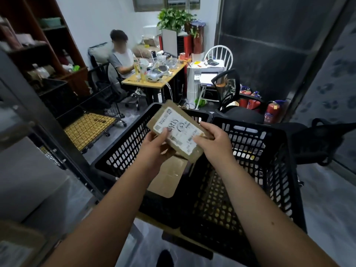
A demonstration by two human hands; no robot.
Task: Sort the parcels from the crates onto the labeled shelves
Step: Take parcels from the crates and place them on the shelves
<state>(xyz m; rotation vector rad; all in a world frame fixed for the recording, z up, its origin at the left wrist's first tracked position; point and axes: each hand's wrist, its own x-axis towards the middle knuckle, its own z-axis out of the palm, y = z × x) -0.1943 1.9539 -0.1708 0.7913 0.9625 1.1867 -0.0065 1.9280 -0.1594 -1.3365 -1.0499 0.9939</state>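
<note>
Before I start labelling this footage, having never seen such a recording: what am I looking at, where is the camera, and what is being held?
There is no machine here. A person wears a wide-angle camera on the head, looking forward and down, so you see their two bare arms. Both hands hold one flat brown parcel with a white label facing up: the left hand grips its near left edge, the right hand its right edge. It is held above a black crate, where another cardboard piece lies. Behind, a second person sits at a desk. Dark shelves stand at the left.
</note>
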